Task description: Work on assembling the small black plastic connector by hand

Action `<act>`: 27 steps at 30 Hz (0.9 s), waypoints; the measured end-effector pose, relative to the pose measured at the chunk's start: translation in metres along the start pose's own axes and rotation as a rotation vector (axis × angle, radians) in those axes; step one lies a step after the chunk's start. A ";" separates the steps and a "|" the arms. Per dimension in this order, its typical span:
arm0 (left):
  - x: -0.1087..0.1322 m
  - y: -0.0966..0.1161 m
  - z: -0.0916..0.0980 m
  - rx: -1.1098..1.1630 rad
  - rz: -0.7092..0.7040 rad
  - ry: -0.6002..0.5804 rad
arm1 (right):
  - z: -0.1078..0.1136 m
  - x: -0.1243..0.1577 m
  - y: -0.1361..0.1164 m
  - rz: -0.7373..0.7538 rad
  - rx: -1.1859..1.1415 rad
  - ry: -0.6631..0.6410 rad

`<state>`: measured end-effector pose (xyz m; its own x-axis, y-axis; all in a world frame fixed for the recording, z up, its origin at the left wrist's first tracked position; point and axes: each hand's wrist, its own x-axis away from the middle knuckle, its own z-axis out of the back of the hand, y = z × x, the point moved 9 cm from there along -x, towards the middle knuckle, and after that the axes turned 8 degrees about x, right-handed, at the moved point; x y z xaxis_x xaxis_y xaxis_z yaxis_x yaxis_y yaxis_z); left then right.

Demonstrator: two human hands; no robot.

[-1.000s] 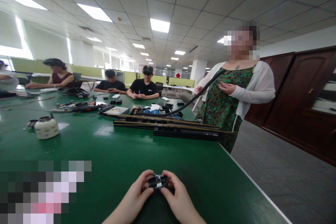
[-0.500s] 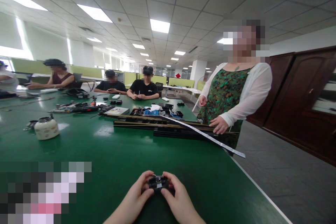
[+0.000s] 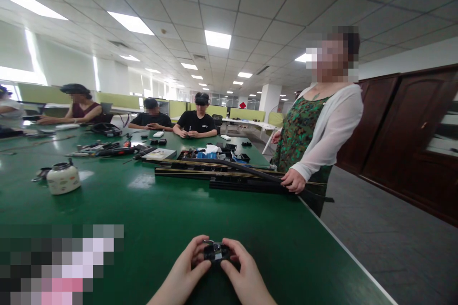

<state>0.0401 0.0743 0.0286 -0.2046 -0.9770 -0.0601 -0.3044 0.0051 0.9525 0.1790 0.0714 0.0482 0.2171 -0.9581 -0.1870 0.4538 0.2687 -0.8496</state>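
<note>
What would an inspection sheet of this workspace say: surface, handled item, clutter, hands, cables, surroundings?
Surface: green table, glossy, showing light reflections.
Handled item: small black part, with a pale patch; details too small to tell.
Clutter: cream pot at left; long dark rails and mixed parts beyond.
Hands: left hand and right hand grip the part from either side.
Cables: none certain; a dark strip runs under a co-worker's hand.
Surroundings: seated people, wooden cabinets.
</note>
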 end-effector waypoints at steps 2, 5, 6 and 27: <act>0.001 0.002 0.000 0.016 0.002 0.009 | 0.000 0.000 0.003 -0.017 -0.004 -0.001; 0.001 0.003 0.000 0.044 0.001 0.009 | 0.000 0.001 0.007 -0.045 -0.009 0.002; 0.001 0.003 0.000 0.052 0.001 0.006 | 0.000 0.001 0.008 -0.054 -0.010 0.005; 0.002 -0.025 -0.009 0.615 0.271 0.164 | 0.010 0.000 0.006 -0.096 -0.043 0.062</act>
<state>0.0559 0.0704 0.0079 -0.2194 -0.9434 0.2486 -0.7442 0.3266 0.5826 0.1904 0.0740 0.0480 0.1198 -0.9838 -0.1332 0.4324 0.1725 -0.8850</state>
